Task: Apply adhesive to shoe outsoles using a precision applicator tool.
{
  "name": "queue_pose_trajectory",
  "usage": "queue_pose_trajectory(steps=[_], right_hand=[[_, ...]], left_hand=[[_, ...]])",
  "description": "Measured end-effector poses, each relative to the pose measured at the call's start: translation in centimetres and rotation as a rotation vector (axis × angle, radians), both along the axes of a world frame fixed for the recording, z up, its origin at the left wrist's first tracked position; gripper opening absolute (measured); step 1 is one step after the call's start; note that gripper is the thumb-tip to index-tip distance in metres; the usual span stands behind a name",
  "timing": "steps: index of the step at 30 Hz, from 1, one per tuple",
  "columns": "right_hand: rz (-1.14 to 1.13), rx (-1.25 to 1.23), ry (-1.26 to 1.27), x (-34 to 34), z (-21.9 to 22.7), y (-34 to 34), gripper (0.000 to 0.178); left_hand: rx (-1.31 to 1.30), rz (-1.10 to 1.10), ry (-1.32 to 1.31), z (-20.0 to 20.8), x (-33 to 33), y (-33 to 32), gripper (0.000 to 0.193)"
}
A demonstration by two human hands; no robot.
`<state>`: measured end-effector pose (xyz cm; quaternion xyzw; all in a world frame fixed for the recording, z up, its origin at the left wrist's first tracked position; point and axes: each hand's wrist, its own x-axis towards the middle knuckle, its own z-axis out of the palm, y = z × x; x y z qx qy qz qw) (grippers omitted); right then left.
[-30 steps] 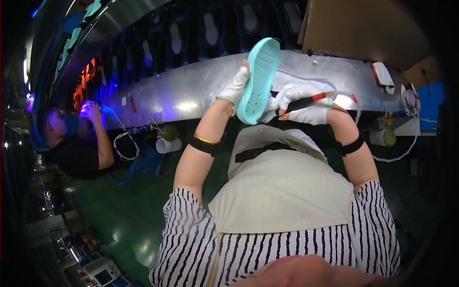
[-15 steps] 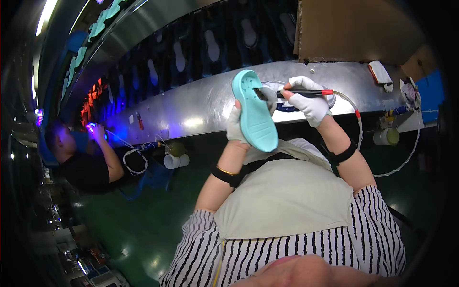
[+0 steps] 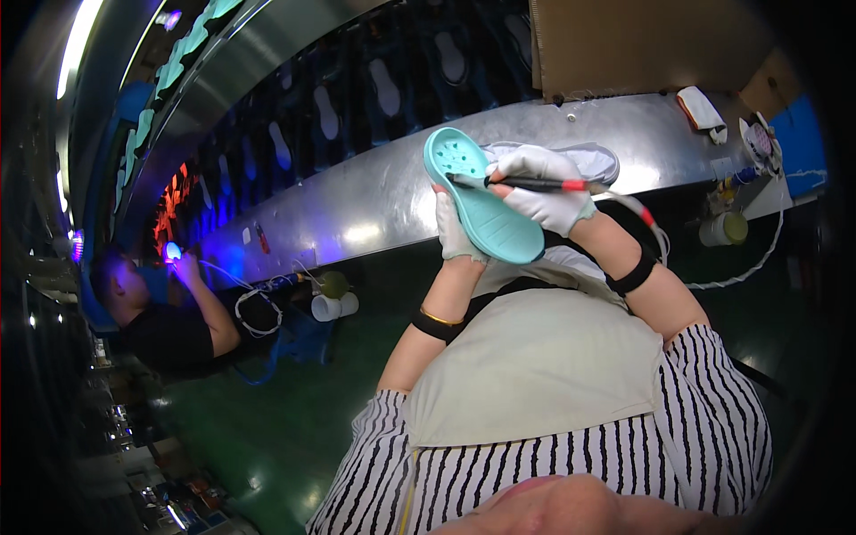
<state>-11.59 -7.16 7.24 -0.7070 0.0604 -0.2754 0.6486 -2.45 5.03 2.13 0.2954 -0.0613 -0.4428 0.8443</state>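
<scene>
Brushing seems the step: left hand [image 3: 453, 230] grips the sole [image 3: 510, 228], right hand [image 3: 553, 208] the brush [image 3: 546, 185] (red-banded), toward 11 o'clock; next needs steadiness.

A shoe factory: turquoise sole [image 3: 496, 214], metal bench [image 3: 361, 234], row of pale sole shapes [image 3: 384, 87]

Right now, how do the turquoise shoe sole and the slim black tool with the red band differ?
The turquoise shoe sole is broad and foot-shaped; the black, red-banded tool is slim. The left hand holds the sole, the right hand the tool. A pale tube runs from the tool; none shows on the sole. Both are held in white-gloved hands.
</scene>
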Motion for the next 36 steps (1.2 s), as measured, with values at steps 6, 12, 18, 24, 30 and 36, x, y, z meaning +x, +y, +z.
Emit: queue_pose_trajectory(steps=[6, 12, 18, 24, 30, 36], right_hand=[[0.161, -0.019, 0.128, -1.6, 0.3, 0.7, 0.012], [0.217, 0.013, 0.165, -2.0, 0.8, 0.9, 0.012], [0.048, 0.278, 0.236, -1.5, 0.6, 0.0, 0.011], [0.051, 0.053, -0.091, -1.3, 0.3, -0.3, 0.01], [0.148, 0.185, 0.161, -2.2, -0.2, 0.8, 0.013], [0.155, -0.14, -0.059, -1.8, -0.8, 0.5, 0.009]], left_hand=[[-0.123, 0.041, 0.12, -0.2, 1.1, -0.5, 0.07], [-0.071, 0.044, 0.063, 1.0, 2.3, -0.4, 0.066], [-0.287, -0.059, 0.208, 1.6, 2.2, -0.1, 0.068], [-0.389, -0.117, 0.173, 3.0, 0.0, -0.3, 0.07], [-0.383, -0.149, 0.19, 2.5, 1.0, -0.4, 0.066], [-0.304, -0.15, 0.176, 2.8, 2.1, -0.5, 0.07]])
